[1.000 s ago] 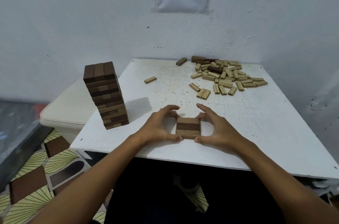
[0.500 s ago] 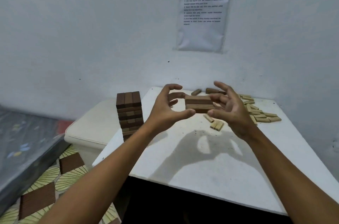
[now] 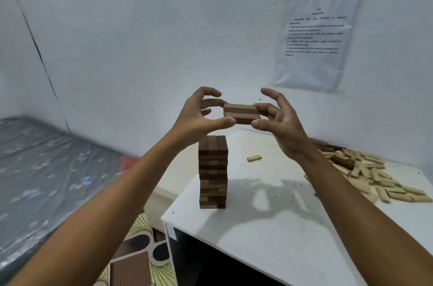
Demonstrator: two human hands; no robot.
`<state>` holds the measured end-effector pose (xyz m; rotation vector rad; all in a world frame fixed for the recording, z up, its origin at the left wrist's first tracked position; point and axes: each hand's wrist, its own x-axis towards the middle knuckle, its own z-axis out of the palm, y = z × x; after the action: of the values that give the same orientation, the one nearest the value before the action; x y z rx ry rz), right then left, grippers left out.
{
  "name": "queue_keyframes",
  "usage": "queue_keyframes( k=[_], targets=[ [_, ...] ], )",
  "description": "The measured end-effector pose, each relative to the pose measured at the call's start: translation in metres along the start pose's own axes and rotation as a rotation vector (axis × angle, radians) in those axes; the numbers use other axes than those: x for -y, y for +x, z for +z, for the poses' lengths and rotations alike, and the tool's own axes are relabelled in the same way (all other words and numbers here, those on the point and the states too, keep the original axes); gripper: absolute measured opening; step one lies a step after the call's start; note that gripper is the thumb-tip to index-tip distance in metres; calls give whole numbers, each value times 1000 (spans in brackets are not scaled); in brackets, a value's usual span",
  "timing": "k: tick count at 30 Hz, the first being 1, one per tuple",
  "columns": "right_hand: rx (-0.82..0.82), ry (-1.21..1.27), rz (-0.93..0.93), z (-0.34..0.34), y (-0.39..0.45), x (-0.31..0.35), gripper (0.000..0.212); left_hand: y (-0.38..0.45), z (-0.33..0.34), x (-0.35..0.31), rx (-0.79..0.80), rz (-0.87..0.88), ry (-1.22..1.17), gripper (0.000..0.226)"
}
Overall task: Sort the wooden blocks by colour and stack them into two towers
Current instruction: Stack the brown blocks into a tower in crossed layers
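Observation:
A tall tower of dark brown blocks (image 3: 213, 172) stands near the left edge of the white table (image 3: 276, 227). Above it and slightly to the right, both hands hold a flat set of three dark blocks (image 3: 241, 113) side by side in the air. My left hand (image 3: 201, 112) pinches the set's left end between thumb and fingers. My right hand (image 3: 278, 117) pinches its right end the same way. A gap of air separates the set from the tower's top. A heap of light wooden blocks (image 3: 372, 178), with a few dark ones among them, lies at the table's right.
A single light block (image 3: 254, 158) lies on the table behind the tower. A printed sheet (image 3: 314, 39) hangs on the wall. A grey mattress (image 3: 42, 168) lies at the left, and a cream box (image 3: 168, 182) stands beside the table.
Both hands lifted the set of three dark blocks off the table front and carried it up and left, until it hangs just above the dark tower.

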<state>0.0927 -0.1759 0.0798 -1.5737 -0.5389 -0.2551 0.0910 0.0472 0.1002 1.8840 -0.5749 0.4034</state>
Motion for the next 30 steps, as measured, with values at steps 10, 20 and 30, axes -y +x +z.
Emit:
queue_keyframes(
  k=[10, 20, 30],
  targets=[
    [128, -43, 98, 41, 26, -46, 82, -15, -36, 54, 18, -189, -21, 72],
    [173, -65, 156, 42, 25, -66, 80, -22, -33, 72, 39, -247, -7, 73],
    [170, -89, 179, 44, 24, -71, 84, -27, -30, 73, 38, -255, -4, 76]
  ],
)
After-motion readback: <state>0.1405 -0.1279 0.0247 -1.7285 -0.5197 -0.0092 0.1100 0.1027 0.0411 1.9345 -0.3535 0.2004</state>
